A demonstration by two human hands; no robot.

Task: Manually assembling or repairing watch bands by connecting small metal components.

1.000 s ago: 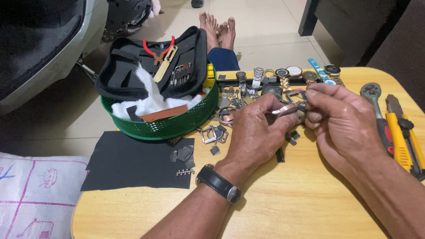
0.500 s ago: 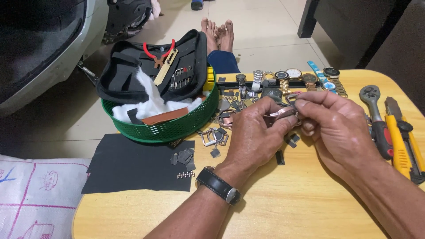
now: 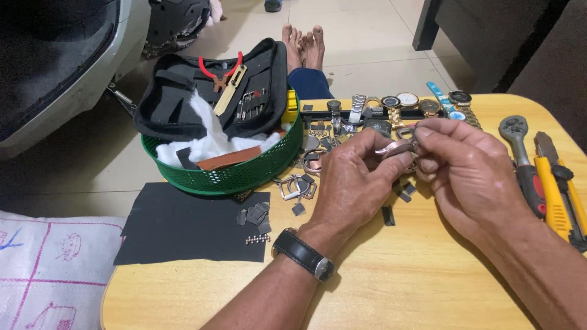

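Both hands up over the wooden tabletop [image 3: 391,287], just to the right of the green basket [image 3: 226,174]. Our left hand [image 3: 354,183] is closed around a small rose-coloured watch piece [image 3: 396,146], pinched between thumb and forefinger. Our right hand [image 3: 468,168] meets it from the other side, fingertips closed on the same piece at its far end. Whether a strap, a case or a link, we cannot tell; it is too small and half covered.

Judgement on doing this well: we keep the left pinch firm and let the right fingertips do the fine work, wrists low near the tabletop so a dropped part falls short. We hold the piece over bare wood, not over the loose metal links [image 3: 293,186] lying beside the basket, or a lost pin will vanish among them.

Right of the basket, a row of watches [image 3: 397,104] runs along the far edge. Further right lie a ratchet wrench [image 3: 520,146] and a yellow utility knife [image 3: 553,195]. In front of the basket, a black cloth [image 3: 183,223].
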